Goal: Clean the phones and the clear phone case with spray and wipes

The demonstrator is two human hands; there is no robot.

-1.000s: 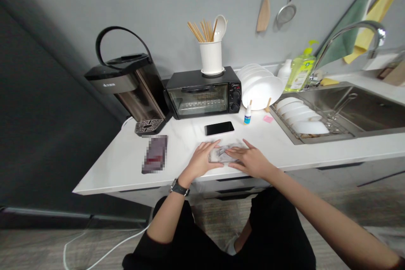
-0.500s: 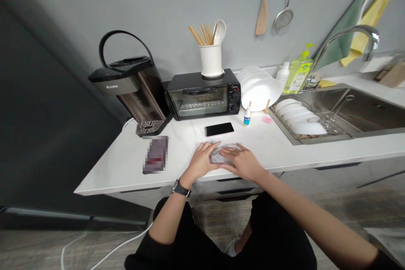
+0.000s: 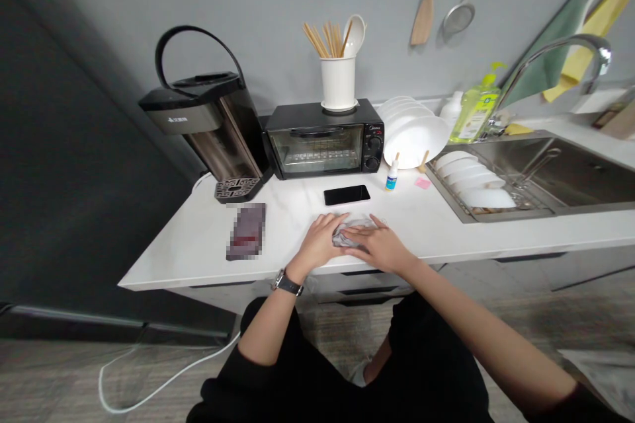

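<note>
A crumpled, grey-white, filmy piece [image 3: 346, 232] that looks like thin plastic lies on the counter near its front edge. My left hand [image 3: 321, 239], with a watch at the wrist, cups its left side, fingers curved round the edge. From the right, my right hand [image 3: 381, 248] presses on it with its fingers laid across the top. Parts of the piece are hidden under both hands. Just beyond them a black-screened phone [image 3: 346, 195] rests flat, touching neither hand. A small white-and-blue bottle [image 3: 391, 177] stands farther back to the right.
A water dispenser [image 3: 208, 119] and a toaster oven [image 3: 325, 145] stand along the wall; a white holder [image 3: 338, 82] with chopsticks tops the oven. Plates [image 3: 415, 142], a pink slip [image 3: 423, 182] and the sink [image 3: 570, 165] are right. A blurred-out dark item [image 3: 248, 231] lies left.
The view has shifted slightly, so the counter things sit a little higher and to the right. Both hands stay on the crumpled piece, with small finger movements.
</note>
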